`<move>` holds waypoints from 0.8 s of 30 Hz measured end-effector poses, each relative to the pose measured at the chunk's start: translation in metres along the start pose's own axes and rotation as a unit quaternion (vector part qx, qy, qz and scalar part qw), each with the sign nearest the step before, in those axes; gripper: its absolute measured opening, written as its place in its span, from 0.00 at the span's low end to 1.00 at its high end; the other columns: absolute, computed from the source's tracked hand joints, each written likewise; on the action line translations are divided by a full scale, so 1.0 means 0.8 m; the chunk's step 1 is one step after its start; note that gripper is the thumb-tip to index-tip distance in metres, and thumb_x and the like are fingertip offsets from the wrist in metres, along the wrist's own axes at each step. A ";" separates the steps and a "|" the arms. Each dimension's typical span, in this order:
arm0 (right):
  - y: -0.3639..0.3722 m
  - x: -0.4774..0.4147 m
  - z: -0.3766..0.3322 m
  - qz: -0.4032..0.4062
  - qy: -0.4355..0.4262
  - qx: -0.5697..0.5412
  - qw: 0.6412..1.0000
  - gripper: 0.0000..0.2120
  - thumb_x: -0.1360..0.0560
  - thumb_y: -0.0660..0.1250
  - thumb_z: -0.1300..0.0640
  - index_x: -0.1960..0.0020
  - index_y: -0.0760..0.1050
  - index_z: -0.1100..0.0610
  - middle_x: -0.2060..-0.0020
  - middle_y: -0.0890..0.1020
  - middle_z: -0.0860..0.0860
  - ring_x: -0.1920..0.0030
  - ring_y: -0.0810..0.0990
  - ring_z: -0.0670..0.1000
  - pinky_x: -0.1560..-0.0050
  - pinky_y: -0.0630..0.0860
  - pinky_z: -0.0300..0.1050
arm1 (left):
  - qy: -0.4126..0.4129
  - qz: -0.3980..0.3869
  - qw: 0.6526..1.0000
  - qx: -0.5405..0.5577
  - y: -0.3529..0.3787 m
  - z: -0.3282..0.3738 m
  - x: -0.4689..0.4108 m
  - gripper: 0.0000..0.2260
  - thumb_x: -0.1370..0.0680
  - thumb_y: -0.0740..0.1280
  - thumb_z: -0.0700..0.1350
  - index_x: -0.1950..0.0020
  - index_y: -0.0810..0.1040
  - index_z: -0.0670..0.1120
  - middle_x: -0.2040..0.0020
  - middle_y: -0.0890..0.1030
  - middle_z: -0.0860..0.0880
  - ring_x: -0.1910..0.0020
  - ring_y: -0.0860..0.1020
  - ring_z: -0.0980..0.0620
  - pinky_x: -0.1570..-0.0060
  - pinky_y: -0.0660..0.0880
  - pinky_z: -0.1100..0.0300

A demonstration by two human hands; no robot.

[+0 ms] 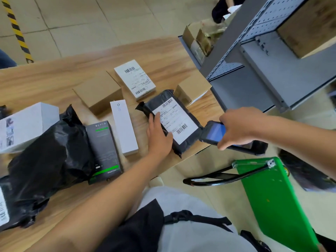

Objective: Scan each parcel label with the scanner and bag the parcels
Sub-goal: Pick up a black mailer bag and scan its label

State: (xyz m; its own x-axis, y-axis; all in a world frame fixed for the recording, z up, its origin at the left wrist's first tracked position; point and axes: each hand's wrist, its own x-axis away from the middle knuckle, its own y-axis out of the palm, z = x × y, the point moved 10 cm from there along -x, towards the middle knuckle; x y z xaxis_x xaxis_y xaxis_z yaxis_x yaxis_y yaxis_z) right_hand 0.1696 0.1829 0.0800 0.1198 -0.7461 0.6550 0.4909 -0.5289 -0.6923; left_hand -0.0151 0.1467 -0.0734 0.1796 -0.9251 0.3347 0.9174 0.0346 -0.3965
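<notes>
A black poly-wrapped parcel [187, 140] with a white barcode label [175, 120] lies near the right edge of the wooden table [45, 82]. My left hand [158, 135] rests flat on its left side, thumb pressing the label's lower edge. In my right hand [238, 127] is a black handheld scanner [212, 132] with a lit blue screen, its nose almost touching the parcel's lower right corner beside the barcode. A big crumpled black bag [49, 160] sits at the left of the table.
Other parcels lie about: a white labelled box [135, 79], two brown cartons [99, 91] [192, 89], a slim white box [124, 127], a dark box with green stripes [104, 151], a white box [25, 124]. A grey metal shelf [263, 70] stands right; a green cart [272, 197] sits below.
</notes>
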 end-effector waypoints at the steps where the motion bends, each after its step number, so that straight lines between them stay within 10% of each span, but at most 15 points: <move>1: 0.002 0.002 0.002 0.002 0.005 0.004 1.000 0.24 0.42 0.71 0.33 0.58 0.75 0.51 0.63 0.81 0.47 0.64 0.80 0.51 0.69 0.68 0.43 | 0.005 -0.008 1.000 -0.002 0.001 -0.001 -0.002 0.36 0.23 0.68 0.36 0.20 0.54 0.48 0.19 0.49 0.47 0.22 0.53 0.45 0.25 0.51 0.55; 24: 0.063 0.048 0.056 0.026 0.046 -0.128 0.990 0.26 0.44 0.70 0.30 0.62 0.74 0.51 0.70 0.79 0.47 0.69 0.77 0.49 0.70 0.64 0.43 | -0.015 -0.132 0.991 -0.024 0.019 0.001 -0.034 0.38 0.23 0.63 0.30 0.19 0.52 0.53 0.19 0.51 0.55 0.22 0.57 0.51 0.27 0.65 0.49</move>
State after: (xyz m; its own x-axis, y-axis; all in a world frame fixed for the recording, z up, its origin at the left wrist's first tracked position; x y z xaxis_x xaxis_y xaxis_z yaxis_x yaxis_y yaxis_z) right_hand 0.2374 0.1458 0.0835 0.0545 -0.8025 0.5941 0.2498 -0.5651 -0.7863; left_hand -0.0058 0.1725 -0.0875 -0.0543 -0.8878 0.4570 0.9156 -0.2269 -0.3320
